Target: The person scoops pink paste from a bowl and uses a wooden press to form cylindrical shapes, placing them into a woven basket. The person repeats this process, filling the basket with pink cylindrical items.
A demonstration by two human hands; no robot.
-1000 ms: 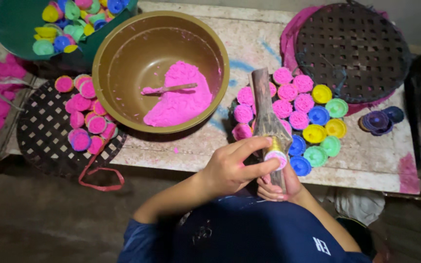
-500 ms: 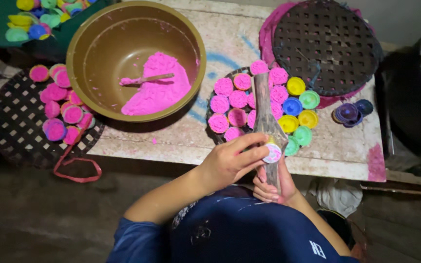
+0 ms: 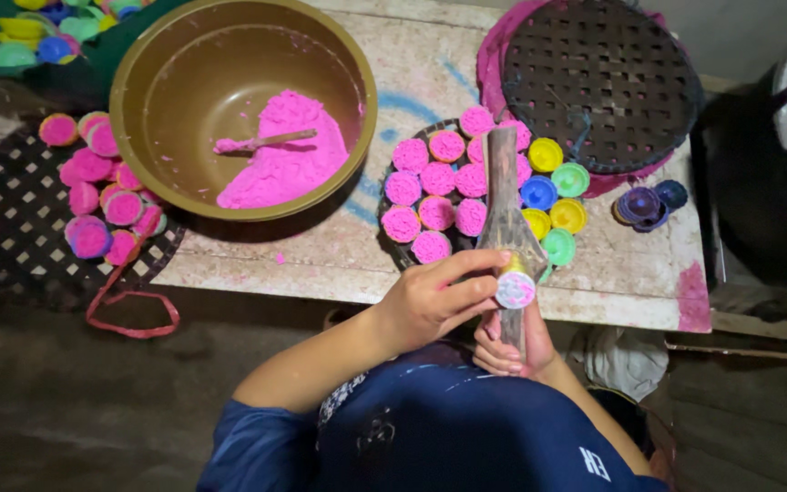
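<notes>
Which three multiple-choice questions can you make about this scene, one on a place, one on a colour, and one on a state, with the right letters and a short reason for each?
1. Where does the wooden stick lie?
A. In the brown bowl, on the pink powder
B. On the dark woven tray at the upper right
C. On the floor

2. What colour are the filled moulds on the round tray beside the bowl?
A. Green
B. Pink
C. White

3. What is the state of the left hand?
A. Flat on the table
B. Inside the bowl
C. Its grip is closed on a small round mould against the wooden tool

Answers:
1 A, the stick rests on the powder heap inside the bowl.
2 B, their tops are all pink.
3 C, the fingers pinch the mould while the right hand holds the tool from below.
</notes>
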